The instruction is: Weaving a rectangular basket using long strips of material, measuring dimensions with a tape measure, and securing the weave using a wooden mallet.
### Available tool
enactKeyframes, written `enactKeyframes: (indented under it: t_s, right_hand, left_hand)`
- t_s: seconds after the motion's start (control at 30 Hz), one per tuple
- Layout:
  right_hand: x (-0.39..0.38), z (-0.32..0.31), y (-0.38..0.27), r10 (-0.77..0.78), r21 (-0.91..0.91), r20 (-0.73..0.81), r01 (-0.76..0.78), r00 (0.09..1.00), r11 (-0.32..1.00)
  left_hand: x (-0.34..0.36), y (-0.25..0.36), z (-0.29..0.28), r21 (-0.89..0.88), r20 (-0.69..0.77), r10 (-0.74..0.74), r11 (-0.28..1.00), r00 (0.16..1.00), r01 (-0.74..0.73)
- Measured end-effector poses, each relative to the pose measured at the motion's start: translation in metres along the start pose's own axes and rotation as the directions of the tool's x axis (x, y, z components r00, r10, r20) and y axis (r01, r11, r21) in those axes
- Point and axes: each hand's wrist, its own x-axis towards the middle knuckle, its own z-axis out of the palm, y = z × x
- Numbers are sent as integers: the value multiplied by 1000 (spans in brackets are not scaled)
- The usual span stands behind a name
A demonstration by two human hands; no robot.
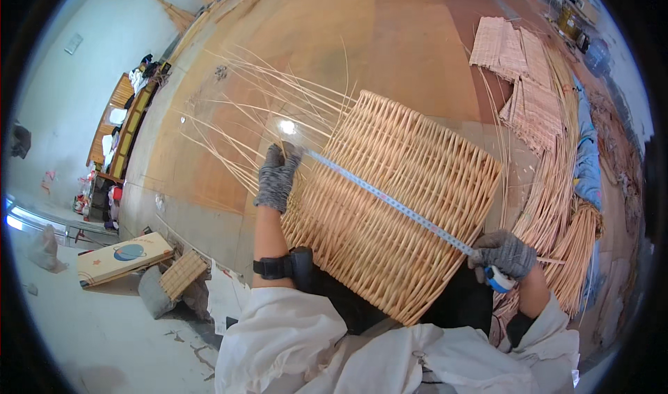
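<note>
A woven wicker piece (376, 255) rests across my lap, long loose canes (257, 102) sticking out from its left side. A tape measure's pale blade (369, 187) lies stretched diagonally over the weave. My left hand (278, 178), in a grey knitted glove, has its fingers closed on the blade's end at the upper left edge. My right hand (504, 255), also gloved, grips the blade near the lower right edge, with the blue and white case (498, 280) just below its fingers.
Woven pink-tan mats (495, 43) and cane bundles (539, 206) lie along the right beside a blue rolled cloth (584, 150). A wooden bench (108, 123) with clothes stands at left. A cream box (122, 258) and bamboo board (183, 274) lie lower left. A water jug (597, 57) stands upper right.
</note>
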Motion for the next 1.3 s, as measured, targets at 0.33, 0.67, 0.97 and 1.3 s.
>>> enactKeyframes:
  t_s: [0.33, 0.67, 0.97, 1.3]
  right_hand:
    - [-9, -1, 37, 191, -128, 33, -186, 981, 974]
    - [-5, 18, 46, 125, 119, 20, -126, 992, 985]
    - [-2, 20, 55, 74, 4, 27, -75, 997, 997]
    - [4, -8, 20, -163, 181, -368, 243, 916, 953]
  left_hand:
    - [20, -50, 6, 131, 304, 184, 964, 935, -232]
    - [17, -29, 8, 343, 217, 9, 935, 976, -85]
    - [9, -28, 9, 319, 233, 49, 940, 971, -124]
    - [69, -32, 46, 366, 257, 324, 839, 910, -402]
